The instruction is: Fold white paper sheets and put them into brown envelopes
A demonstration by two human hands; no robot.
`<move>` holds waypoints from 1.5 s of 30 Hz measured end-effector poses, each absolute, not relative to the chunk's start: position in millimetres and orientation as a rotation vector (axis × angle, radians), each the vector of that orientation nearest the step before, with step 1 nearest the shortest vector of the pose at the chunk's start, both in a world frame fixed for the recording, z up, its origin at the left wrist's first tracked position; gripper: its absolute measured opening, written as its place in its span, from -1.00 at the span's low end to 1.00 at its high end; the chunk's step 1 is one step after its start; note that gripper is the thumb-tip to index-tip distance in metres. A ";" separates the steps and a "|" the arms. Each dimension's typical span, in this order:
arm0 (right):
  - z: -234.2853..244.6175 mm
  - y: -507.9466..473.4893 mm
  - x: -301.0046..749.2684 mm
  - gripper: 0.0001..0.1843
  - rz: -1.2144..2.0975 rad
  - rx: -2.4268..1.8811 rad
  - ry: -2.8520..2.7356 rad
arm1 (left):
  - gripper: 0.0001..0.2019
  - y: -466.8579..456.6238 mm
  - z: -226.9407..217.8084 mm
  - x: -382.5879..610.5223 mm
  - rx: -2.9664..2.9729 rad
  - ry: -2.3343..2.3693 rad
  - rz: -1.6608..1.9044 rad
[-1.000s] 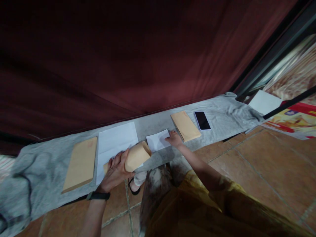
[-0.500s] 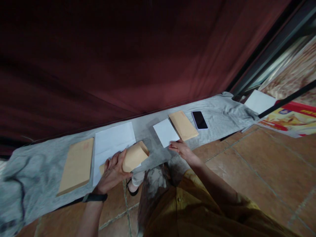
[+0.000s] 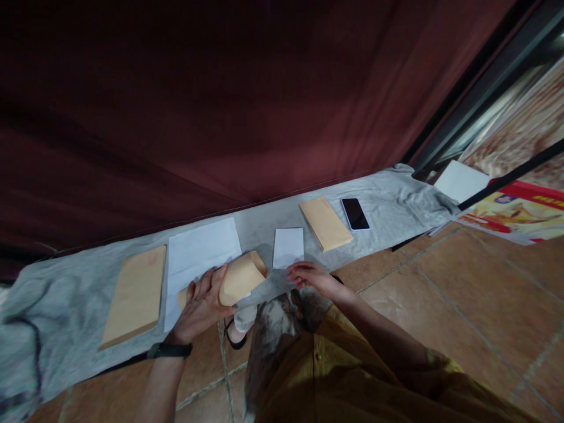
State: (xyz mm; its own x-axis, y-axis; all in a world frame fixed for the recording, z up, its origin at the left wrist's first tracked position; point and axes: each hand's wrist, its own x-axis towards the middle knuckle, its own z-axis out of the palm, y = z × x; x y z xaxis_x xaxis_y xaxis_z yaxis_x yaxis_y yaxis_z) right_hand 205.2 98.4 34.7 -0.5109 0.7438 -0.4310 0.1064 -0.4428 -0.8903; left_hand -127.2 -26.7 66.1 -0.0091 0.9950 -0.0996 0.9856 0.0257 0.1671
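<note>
My left hand (image 3: 203,302) is wrapped around a brown paper envelope (image 3: 241,279), whose open end bulges toward the right. Beneath that envelope lies a large white sheet (image 3: 200,244). My right hand (image 3: 311,277) pinches the near edge of a small white piece of paper (image 3: 288,247), just right of the envelope's mouth. The fingertips partly cover the paper's lower corner, and I cannot tell whether it is lifted off the cloth.
A stack of brown envelopes (image 3: 136,294) lies at the left, another (image 3: 325,223) to the right beside a phone (image 3: 355,214). Grey cloth (image 3: 392,200) covers the narrow surface, against a dark red curtain (image 3: 264,117). A colourful printed box (image 3: 520,208) is at far right.
My right hand has brought the small white paper left and turned it, away from the right envelope stack and toward the open envelope. My left hand has stayed in place.
</note>
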 end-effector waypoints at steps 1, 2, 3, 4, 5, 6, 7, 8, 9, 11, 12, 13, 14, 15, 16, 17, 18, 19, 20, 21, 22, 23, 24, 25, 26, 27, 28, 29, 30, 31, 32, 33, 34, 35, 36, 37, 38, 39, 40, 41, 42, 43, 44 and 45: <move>34.4 109.5 205.1 -0.74 1.928 -1.248 -1.345 | 0.08 -26.3 66.8 -125.9 2.069 2.108 0.075; 34.6 122.4 204.5 -0.76 1.801 -1.287 -1.377 | 0.07 -25.8 67.8 -124.4 2.066 2.113 0.075; 35.5 136.6 203.6 -0.74 1.516 -1.354 -1.509 | 0.07 -25.3 68.9 -122.9 2.061 2.119 0.071; 37.3 151.2 202.1 -0.68 1.264 -1.393 -1.653 | 0.07 -24.7 70.1 -121.4 2.054 2.122 0.063; 39.7 165.7 200.0 -0.61 1.094 -1.392 -1.813 | 0.07 -24.0 71.2 -120.1 2.047 2.123 0.053; 42.4 179.6 197.4 -0.56 0.985 -1.359 -1.981 | 0.07 -23.4 72.3 -119.0 2.042 2.117 0.040; 45.1 192.3 194.3 -0.50 0.899 -1.319 -2.148 | 0.07 -22.8 73.3 -118.0 2.040 2.107 0.027; 47.5 203.5 190.8 -0.46 0.816 -1.320 -2.296 | 0.08 -22.2 74.2 -117.2 2.040 2.096 0.017; 49.2 213.2 186.9 -0.41 0.750 -1.353 -2.423 | 0.08 -21.7 75.0 -116.3 2.038 2.090 0.011; 50.2 227.7 179.0 -0.38 0.736 -1.404 -2.483 | 0.10 -20.9 76.6 -114.2 2.028 2.086 0.003; 49.8 232.7 175.3 -0.36 0.735 -1.430 -2.502 | 0.10 -20.6 77.4 -113.0 2.019 2.084 0.002; 49.0 236.6 172.1 -0.34 0.742 -1.451 -2.508 | 0.10 -20.3 78.1 -111.6 2.008 2.083 0.001; 48.2 239.4 169.3 -0.32 0.745 -1.471 -2.519 | 0.10 -20.1 78.8 -110.2 1.995 2.081 0.000; 47.7 241.6 167.1 -0.31 0.749 -1.490 -2.528 | 0.10 -19.9 79.3 -108.9 1.985 2.077 0.000; 47.7 243.4 165.4 -0.31 0.755 -1.509 -2.533 | 0.10 -19.8 79.7 -107.9 1.975 2.074 0.002; 48.2 244.8 164.3 -0.31 0.765 -1.526 -2.534 | 0.10 -19.7 80.0 -107.3 1.967 2.073 0.005; 49.3 246.1 163.6 -0.33 0.778 -1.541 -2.531 | 0.10 -19.7 80.0 -107.1 1.962 2.072 0.010; 50.9 247.2 163.5 -0.37 0.796 -1.551 -2.525 | 0.10 -19.7 79.8 -107.3 1.958 2.068 0.017; 52.8 248.1 163.9 -0.42 0.819 -1.558 -2.516 | 0.10 -19.9 79.4 -107.9 1.957 2.062 0.025; 55.0 248.9 164.9 -0.49 0.846 -1.559 -2.504 | 0.11 -20.1 78.9 -108.8 1.957 2.057 0.033; 57.2 249.4 166.4 -0.56 0.878 -1.554 -2.489 | 0.11 -20.3 78.4 -109.9 1.961 2.051 0.041; 59.5 249.7 168.4 -0.64 0.913 -1.547 -2.470 | 0.12 -20.7 77.9 -111.0 1.965 2.046 0.047; 61.8 249.6 171.0 -0.71 0.952 -1.539 -2.445 | 0.13 -21.0 77.5 -112.0 1.967 2.042 0.051; 64.2 249.1 174.2 -0.76 0.992 -1.531 -2.416 | 0.14 -21.3 77.1 -112.8 1.968 2.041 0.053; 66.7 248.2 178.0 -0.81 1.033 -1.522 -2.383 | 0.14 -21.5 76.9 -113.4 1.967 2.042 0.054; 69.2 246.8 182.2 -0.86 1.077 -1.512 -2.347 | 0.15 -21.6 76.8 -113.8 1.966 2.046 0.055; 71.9 244.8 186.7 -0.90 1.123 -1.500 -2.310 | 0.15 -21.5 76.6 -114.1 1.965 2.047 0.056; 74.6 242.3 191.5 -0.94 1.171 -1.484 -2.271 | 0.15 -21.4 76.5 -114.2 1.966 2.047 0.054; 77.2 239.1 196.6 -0.97 1.220 -1.465 -2.234 | 0.16 -21.0 76.3 -114.2 1.969 2.046 0.050; 79.7 235.4 201.7 -0.97 1.262 -1.444 -2.204 | 0.17 -20.5 76.0 -114.2 1.972 2.045 0.043; 81.8 231.2 206.8 -0.95 1.314 -1.417 -2.161 | 0.17 -19.9 75.6 -114.1 1.973 2.044 0.033; 83.5 226.5 211.9 -0.93 1.376 -1.385 -2.102 | 0.18 -19.2 75.0 -113.8 1.972 2.047 0.024; 84.7 221.4 216.8 -0.90 1.454 -1.346 -2.014 | 0.18 -18.4 74.4 -113.5 1.970 2.051 0.018; 85.3 216.1 221.3 -0.88 1.560 -1.293 -1.875 | 0.18 -17.5 73.7 -113.1 1.965 2.058 0.016; 85.5 210.8 225.3 -0.85 1.650 -1.251 -1.735 | 0.18 -16.6 73.0 -112.5 1.960 2.062 0.018; 85.1 205.5 228.7 -0.83 1.720 -1.222 -1.613 | 0.18 -15.6 72.5 -111.7 1.955 2.062 0.023; 84.4 200.4 231.3 -0.81 1.774 -1.209 -1.522 | 0.18 -14.6 72.3 -110.9 1.948 2.058 0.029; 83.3 195.7 233.1 -0.80 1.811 -1.212 -1.472 | 0.17 -13.5 72.4 -109.8 1.939 2.052 0.031; 82.1 191.5 234.0 -0.79 1.843 -1.221 -1.449 | 0.17 -12.3 72.9 -108.7 1.930 2.043 0.030; 80.8 188.0 234.3 -0.80 1.872 -1.231 -1.439 | 0.17 -11.2 73.7 -107.4 1.921 2.030 0.025; 79.5 185.2 233.9 -0.81 1.893 -1.239 -1.435 | 0.17 -10.2 74.9 -105.9 1.916 2.014 0.018; 78.3 183.2 233.0 -0.82 1.906 -1.246 -1.435 | 0.17 -9.2 76.3 -104.3 1.914 1.997 0.010; 77.4 181.9 231.9 -0.84 1.910 -1.257 -1.437 | 0.17 -8.4 77.7 -102.7 1.916 1.982 -0.001; 76.8 181.3 230.6 -0.86 1.907 -1.273 -1.440 | 0.18 -7.8 79.1 -100.9 1.922 1.968 -0.014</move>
